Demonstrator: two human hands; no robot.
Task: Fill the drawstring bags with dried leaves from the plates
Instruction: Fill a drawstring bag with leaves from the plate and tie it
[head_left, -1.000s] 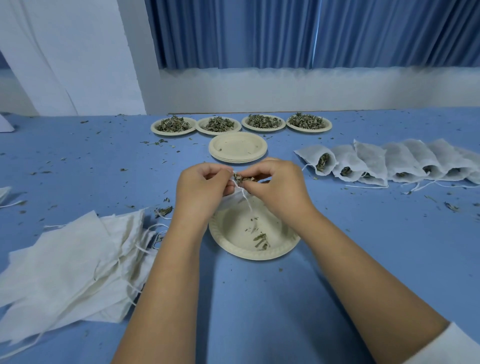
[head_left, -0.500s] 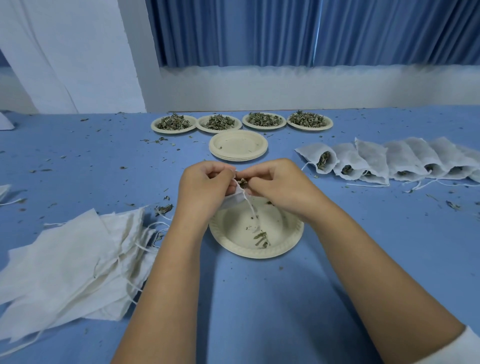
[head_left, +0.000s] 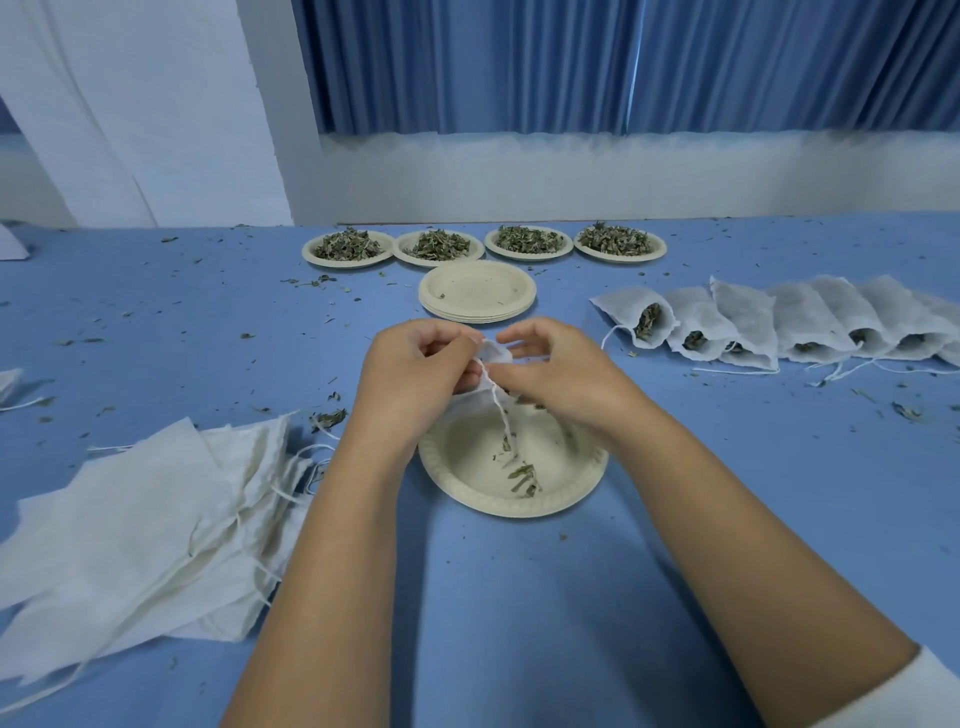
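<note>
A small white drawstring bag is held above a paper plate at the table's centre. My left hand grips the bag's left side, and my right hand pinches its mouth from the right. The bag's white cord dangles down over the plate. Only a few dried leaves lie in that plate. Most of the bag is hidden behind my fingers.
Several plates heaped with dried leaves line the far side, with a stack of bare plates in front of them. Filled bags lie in a row at the right. A pile of flat bags sits at the left. Leaf crumbs litter the blue table.
The leaves seen at the bag's mouth are now out of sight and white fabric shows between my fingers. My right fingers have spread slightly. The cord still hangs over the plate.
</note>
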